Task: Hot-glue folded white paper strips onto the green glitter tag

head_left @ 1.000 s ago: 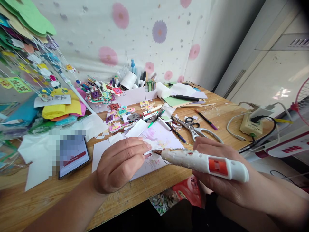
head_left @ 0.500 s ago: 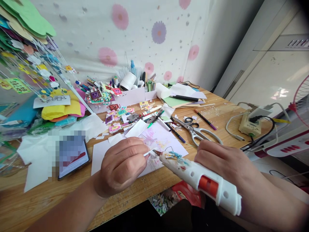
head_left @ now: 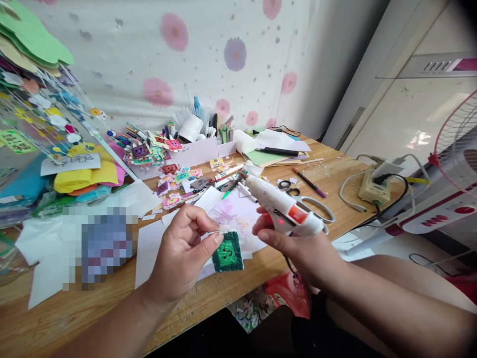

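Note:
Between the thumb and fingers of my left hand [head_left: 178,256] is a small square paper card [head_left: 228,253], dark green with a lighter green middle and a drawn smiling face. It is held over the front of the white paper sheets. My right hand [head_left: 298,251] grips a white hot glue gun [head_left: 274,196] with a red light and an orange-red part showing in its body. The gun points forward and left, its nozzle above the markers. Scissors with grey handles [head_left: 316,206] lie partly hidden behind the gun.
Small coloured paper cards [head_left: 182,175] and markers lie in the middle of the wooden table [head_left: 330,168]. A pixelated phone [head_left: 106,248] is on the left. To the right sits a power strip [head_left: 374,189] with cables, beside a fan [head_left: 439,219].
My left hand has turned, bringing the green face of the card into view. The glue gun has moved away from the card, forward, and now points toward the back of the table.

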Available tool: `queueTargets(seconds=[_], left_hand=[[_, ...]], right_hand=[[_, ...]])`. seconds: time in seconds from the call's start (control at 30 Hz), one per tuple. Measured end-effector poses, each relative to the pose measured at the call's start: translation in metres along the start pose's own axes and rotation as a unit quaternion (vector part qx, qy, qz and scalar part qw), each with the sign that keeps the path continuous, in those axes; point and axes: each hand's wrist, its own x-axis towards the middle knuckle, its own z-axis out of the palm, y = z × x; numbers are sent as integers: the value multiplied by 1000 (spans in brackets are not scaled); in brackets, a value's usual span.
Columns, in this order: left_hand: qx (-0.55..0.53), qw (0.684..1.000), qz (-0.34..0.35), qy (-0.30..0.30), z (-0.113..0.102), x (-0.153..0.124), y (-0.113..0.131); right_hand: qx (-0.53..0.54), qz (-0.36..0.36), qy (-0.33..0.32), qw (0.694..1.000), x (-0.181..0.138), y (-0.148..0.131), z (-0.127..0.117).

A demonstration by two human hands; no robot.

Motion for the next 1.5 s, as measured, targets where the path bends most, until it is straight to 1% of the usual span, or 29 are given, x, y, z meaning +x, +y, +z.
queueTargets(seconds=[0.1,0.2,0.27,0.37,0.43,0.5,0.6,0.7,0.87,1.0,1.07,1.1,1.17,1.23,1.3,1.37,1.4,1.43,1.47,1.5], left_hand=[[-22,999,-25,-11,4,-1,-2],[-47,998,-47,-22,7,0,-1],[-77,993,-75,-39,8,1,1],[-104,984,-124,-76,7,3,4],[-98,979,-145,-102,6,4,5],[-70,979,-156,-112,6,5,4],[-38,978,-175,-104,8,7,3],[-46,974,-201,-89,9,8,3],[-75,963,-250,-60,11,9,4],[-136,954,-267,-32,9,13,2],[-142,954,-261,-24,7,16,1],[-132,958,-253,-31,6,17,1],[-106,964,-236,-66,4,18,2],[-100,962,-229,-107,3,17,2],[-112,958,-228,-135,2,16,1],[-113,956,-213,-165,0,16,-3],[-102,961,-190,-175,-2,17,-5],[-77,970,-151,-175,-3,18,-8],[-32,982,-92,-165,-5,19,-10],[32,989,-17,-145,-7,20,-11]], right_hand=[[70,43,-22,996,4,-2,19],[66,66,-41,995,7,-5,26],[71,67,-32,995,9,-5,28],[108,68,-13,992,12,-3,31],[123,71,-8,990,14,-2,33],[123,75,-2,990,15,0,34],[107,81,3,991,15,4,36],[90,83,-1,993,14,11,37],[83,93,-12,992,13,17,37],[107,104,14,989,13,15,37],[134,110,38,984,15,12,36],[146,109,55,982,16,12,35],[168,102,95,976,18,10,33],[190,97,133,968,21,10,30],[208,97,150,962,23,9,26],[220,102,152,958,24,9,21],[226,107,150,957,24,9,19],[234,113,149,954,24,9,17],[243,118,150,951,23,9,16],[250,125,149,948,23,9,14]])
